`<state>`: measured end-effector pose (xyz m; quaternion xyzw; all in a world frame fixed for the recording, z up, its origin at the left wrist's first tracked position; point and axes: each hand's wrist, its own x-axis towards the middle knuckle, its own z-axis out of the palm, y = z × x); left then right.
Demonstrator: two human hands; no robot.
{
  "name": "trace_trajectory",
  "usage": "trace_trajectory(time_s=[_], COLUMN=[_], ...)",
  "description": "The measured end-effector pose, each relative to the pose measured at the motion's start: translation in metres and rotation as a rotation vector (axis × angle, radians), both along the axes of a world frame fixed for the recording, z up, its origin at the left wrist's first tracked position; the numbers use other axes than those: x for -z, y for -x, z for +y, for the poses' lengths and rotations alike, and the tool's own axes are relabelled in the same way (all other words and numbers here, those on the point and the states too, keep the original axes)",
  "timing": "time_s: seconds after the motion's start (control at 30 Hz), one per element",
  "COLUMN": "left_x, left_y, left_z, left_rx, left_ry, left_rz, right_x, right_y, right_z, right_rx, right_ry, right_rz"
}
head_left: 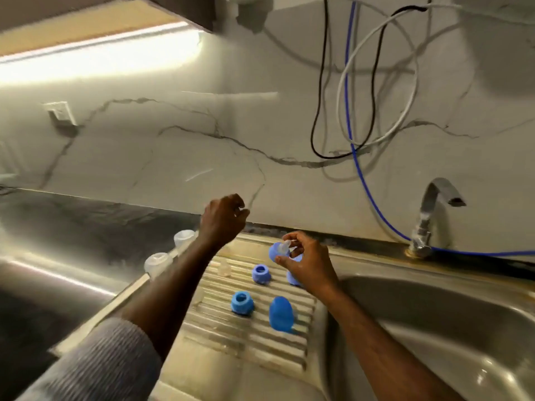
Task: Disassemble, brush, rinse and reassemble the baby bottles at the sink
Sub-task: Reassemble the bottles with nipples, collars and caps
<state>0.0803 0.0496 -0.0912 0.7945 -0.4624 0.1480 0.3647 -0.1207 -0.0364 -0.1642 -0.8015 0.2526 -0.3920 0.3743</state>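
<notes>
Right hand point(304, 261) pinches a blue screw ring point(276, 251) with a clear teat point(284, 246) poking out of it, held just above the ribbed steel drainboard point(249, 337); left hand point(223, 219) hangs higher, near the marble backsplash, fingers curled round something small and pale that is too blurred to name. On the drainboard lie two more blue rings point(261, 273) point(242, 302), a blue cap point(280, 314), another blue piece point(292, 277) half hidden under the right hand, and a loose clear teat point(224, 267). Two clear bottle bodies point(157, 263) point(184, 238) stand at the left edge beside the dark counter. Risks as I judge them: the teat could pop free of the ring and roll across the ribs into the sink basin point(434, 328); the left forearm passes close to the bottles and could knock them over
</notes>
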Motion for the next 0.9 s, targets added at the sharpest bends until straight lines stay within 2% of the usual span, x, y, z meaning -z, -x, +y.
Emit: trace_trajectory(time_s=[0.1,0.23,0.33,0.43,0.6,0.67,0.73,0.8,0.83,0.9], left_x=[-0.006,0.002,0.014,0.026,0.027,0.023,0.018,0.015,0.015,0.022], left_y=[-0.063,-0.112,-0.128,-0.131,-0.116,-0.102,-0.075,-0.040,-0.019,0.023], left_z=[0.004,-0.005,-0.018,-0.029,-0.039,-0.041,-0.045,-0.044,-0.042,-0.037], left_rx=[-0.157,-0.170,-0.123,-0.100,-0.073,-0.046,0.039,0.145,0.198,0.299], left_ry=[-0.301,-0.700,-0.804,-0.813,-0.695,-0.566,-0.240,0.149,0.279,0.398], left_rz=[-0.127,-0.099,-0.119,-0.122,-0.300,-0.335,-0.191,0.107,0.247,0.467], right_x=[-0.002,-0.006,-0.007,-0.005,-0.006,-0.005,-0.004,-0.005,-0.005,0.001], right_y=[-0.034,-0.065,-0.073,-0.073,-0.059,-0.049,-0.036,-0.018,-0.005,0.020], right_z=[0.002,0.002,0.002,0.000,-0.004,-0.005,-0.008,-0.011,-0.012,-0.019], right_rx=[-0.043,-0.026,-0.010,-0.014,0.018,0.041,0.076,0.125,0.167,0.281], right_ry=[0.011,0.066,0.099,0.102,0.084,0.068,0.040,-0.027,-0.079,-0.196], right_rz=[0.038,0.085,0.112,0.138,0.143,0.126,0.057,-0.056,-0.113,-0.229])
